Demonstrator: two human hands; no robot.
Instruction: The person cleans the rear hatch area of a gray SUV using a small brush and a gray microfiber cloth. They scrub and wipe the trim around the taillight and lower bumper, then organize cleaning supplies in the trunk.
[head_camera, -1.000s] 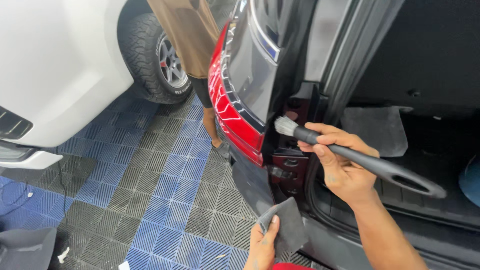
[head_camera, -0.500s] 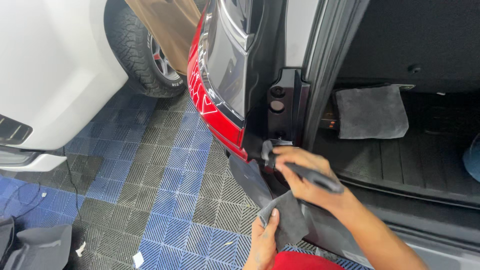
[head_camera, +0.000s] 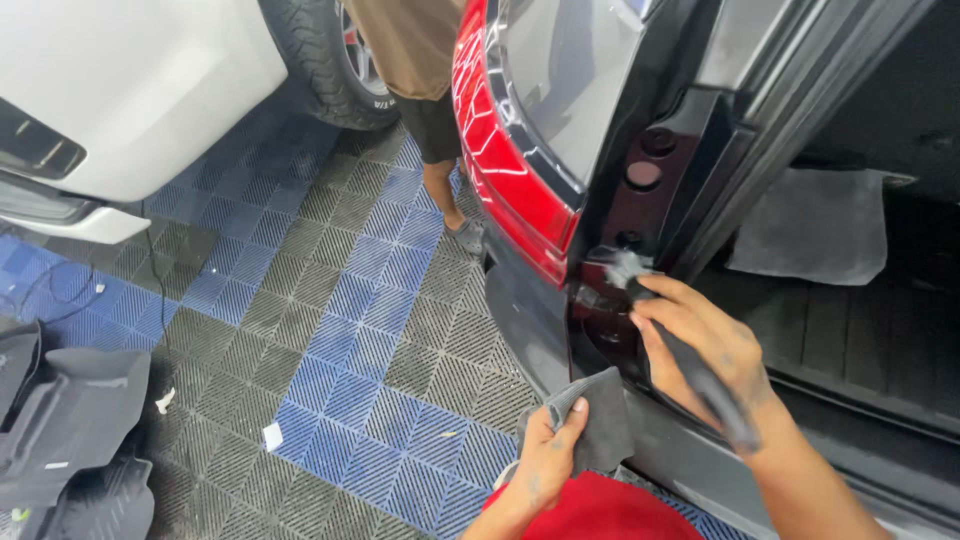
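Diagonally, brush (head_camera: 665, 325) crosses right hand's (head_camera: 700, 345) grip.

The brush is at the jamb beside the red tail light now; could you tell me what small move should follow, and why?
Probably a wipe with the grey cloth. The right hand has the brush bristles against the dark jamb below the red tail light, while the left hand holds the cloth just beneath, apart from the panel.

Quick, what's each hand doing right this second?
Left hand: closed, pinching a grey cloth in its grip.
Right hand: closed around a black detailing brush, bristles against the dark car body.
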